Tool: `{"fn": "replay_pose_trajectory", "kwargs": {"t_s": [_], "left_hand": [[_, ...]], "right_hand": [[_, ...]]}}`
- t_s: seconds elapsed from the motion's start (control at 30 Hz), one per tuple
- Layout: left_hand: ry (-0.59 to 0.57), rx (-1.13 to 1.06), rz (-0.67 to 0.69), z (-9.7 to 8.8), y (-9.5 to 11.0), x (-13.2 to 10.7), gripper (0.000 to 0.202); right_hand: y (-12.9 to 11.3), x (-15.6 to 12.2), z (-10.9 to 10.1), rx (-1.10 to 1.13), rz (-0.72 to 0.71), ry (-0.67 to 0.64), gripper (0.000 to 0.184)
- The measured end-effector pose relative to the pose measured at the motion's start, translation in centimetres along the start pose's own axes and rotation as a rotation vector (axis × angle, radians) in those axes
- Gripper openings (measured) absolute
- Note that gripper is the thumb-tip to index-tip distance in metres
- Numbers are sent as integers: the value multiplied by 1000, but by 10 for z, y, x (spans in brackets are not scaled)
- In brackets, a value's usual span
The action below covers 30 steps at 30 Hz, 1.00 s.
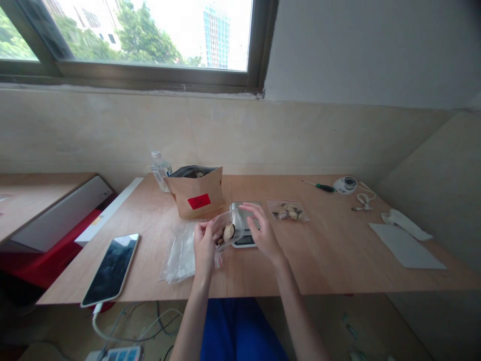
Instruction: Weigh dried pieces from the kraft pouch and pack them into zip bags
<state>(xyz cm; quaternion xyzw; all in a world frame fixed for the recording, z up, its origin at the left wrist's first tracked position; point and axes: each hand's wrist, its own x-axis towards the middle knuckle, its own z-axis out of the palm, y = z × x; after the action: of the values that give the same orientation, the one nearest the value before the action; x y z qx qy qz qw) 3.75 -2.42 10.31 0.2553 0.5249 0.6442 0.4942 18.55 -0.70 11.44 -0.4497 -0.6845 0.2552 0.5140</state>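
Your left hand [203, 244] pinches a clear bag [228, 230], your right hand [265, 234] spread beside it; it looks light, limp, slippery, best gripped by its edges.

The plastic bag [228, 232] and the right hand [264, 234] hide partly the scale [245, 241]. The lower edge cuts the power strip [122, 354]. The red label [199, 201] is unreadable.

Daylight enters through the window [150, 42] at far left, its sky blown white. The right wall [356, 55] looks grey, the floor [379, 321] dim. Glare whitens the phone's [112, 265] far end; the plastic bags [180, 255] shine palely. Wide-angle stretching and softness mark the edges.
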Motion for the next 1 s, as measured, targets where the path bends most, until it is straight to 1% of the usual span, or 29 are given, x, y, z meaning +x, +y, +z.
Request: {"fn": "replay_pose_trajectory", "kwargs": {"t_s": [0.07, 0.13, 0.2, 0.3, 0.37, 0.43, 0.47, 0.53, 0.6, 0.67, 0.7, 0.77, 0.83, 1.0], "left_hand": [[-62, -21, -52, -3, 8, -2, 29], [-119, -49, -115, -5, 17, -4, 28], [-170, -76, -181, -7, 24, -5, 24], [-250, -86, -253, -8, 30, -5, 19], [-323, -79, -298, -9, 29, -4, 17], [-386, -80, -336, -11, 27, -3, 15], [-411, -83, -350, -12, 25, -3, 14], [-446, -107, -364, -13, 20, -2, 20], [-457, -154, -334, -14, 14, -3, 33], [-459, -191, -261, -13, 8, -5, 44], [-456, -186, -212, -13, 4, -6, 46], [-455, -104, -104, -11, -4, -8, 43], [-448, 19, 1, -9, -16, -6, 37], [-336, 179, 207, -10, -50, 10, 28]], "right_hand": [[3, -2, -4, 32, 14, -43, 46], [3, -3, -9, 58, 19, -114, 55], [1, -5, -15, 89, 15, -207, 58], [-4, -8, -20, 188, 50, -341, 50], [-4, -10, -20, 239, 113, -346, 36], [0, -11, -16, 281, 190, -255, 21], [4, -12, -14, 311, 228, -187, 18], [12, -12, -10, 386, 296, -29, 21], [20, -13, -8, 445, 354, 148, 25], [24, -15, -6, 465, 399, 302, 30], [26, -17, -6, 461, 414, 351, 31], [30, -23, -6, 425, 419, 389, 32], [38, -31, -5, 370, 400, 385, 33], [76, -50, -5, 260, 350, 320, 35]]}}
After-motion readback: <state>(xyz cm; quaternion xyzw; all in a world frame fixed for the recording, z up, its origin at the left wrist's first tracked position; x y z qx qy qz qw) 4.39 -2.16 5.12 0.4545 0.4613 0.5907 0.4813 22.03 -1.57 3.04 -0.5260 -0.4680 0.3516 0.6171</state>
